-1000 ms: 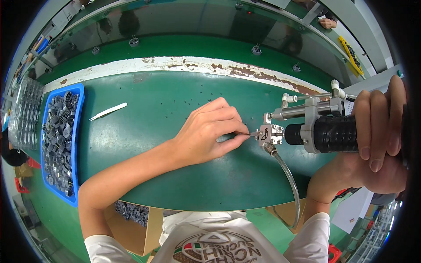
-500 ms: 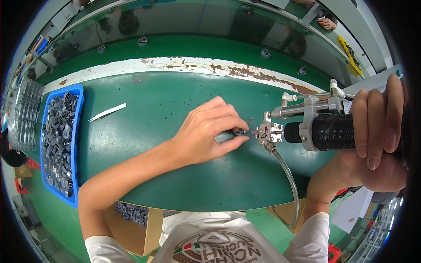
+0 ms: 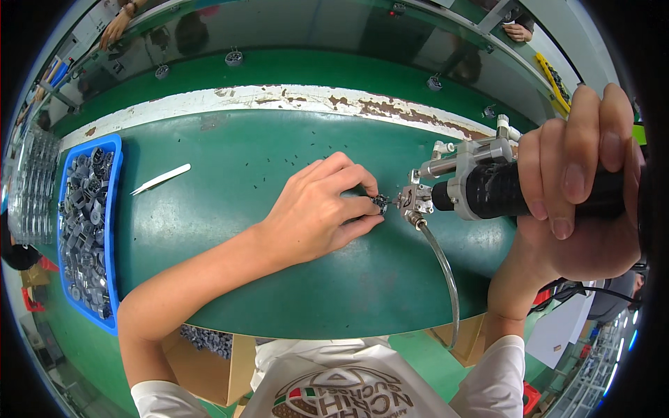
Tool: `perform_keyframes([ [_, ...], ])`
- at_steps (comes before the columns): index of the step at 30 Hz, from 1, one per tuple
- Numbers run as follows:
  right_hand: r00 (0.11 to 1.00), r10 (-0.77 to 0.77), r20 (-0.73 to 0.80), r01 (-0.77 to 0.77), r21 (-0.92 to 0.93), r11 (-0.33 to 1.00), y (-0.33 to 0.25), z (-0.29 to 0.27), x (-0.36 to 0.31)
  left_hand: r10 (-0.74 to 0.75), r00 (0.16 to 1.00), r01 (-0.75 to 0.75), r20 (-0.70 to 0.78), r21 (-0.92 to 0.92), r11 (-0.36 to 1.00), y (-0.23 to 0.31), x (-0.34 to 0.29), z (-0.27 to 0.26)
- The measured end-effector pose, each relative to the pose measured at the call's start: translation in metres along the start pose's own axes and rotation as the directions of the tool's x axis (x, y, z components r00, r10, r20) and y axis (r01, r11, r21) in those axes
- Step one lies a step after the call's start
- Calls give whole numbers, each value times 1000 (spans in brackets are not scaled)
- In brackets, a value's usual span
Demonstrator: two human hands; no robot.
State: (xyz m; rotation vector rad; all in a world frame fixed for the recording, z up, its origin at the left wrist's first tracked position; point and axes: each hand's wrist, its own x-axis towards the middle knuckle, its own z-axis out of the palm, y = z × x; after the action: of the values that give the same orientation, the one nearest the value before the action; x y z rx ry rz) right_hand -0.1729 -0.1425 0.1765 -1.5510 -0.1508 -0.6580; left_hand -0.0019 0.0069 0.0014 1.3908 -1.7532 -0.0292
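Driver (image 3: pixel 498 190) in RH (image 3: pixel 573 174), tray (image 3: pixel 110 251) w/ prob. housings (image 3: pixel 87 216)

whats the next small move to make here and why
Perhaps ease the powered screwdriver slightly leftward, since its tip points at the small dark part pinched in the left hand and the right hand grips the screwdriver; contact is unclear.

clear plastic trays (image 3: pixel 31 198) stand stacked at far left, and a yellow tray (image 3: pixel 547 76) sits at upper right.
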Motion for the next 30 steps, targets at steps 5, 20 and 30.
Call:
perform_keyframes([
  [5,1000,5,-11,-5,3,1000,2,1,1,-4,1000,4,6,3,1000,0,0,0],
  [20,998,-62,31,62,10,998,9,1,3,-10,1000,9,14,11,1000,0,0,1],
  [30,998,56,-8,-56,-27,998,6,0,3,-46,999,46,12,-11,999,0,-2,4],
])
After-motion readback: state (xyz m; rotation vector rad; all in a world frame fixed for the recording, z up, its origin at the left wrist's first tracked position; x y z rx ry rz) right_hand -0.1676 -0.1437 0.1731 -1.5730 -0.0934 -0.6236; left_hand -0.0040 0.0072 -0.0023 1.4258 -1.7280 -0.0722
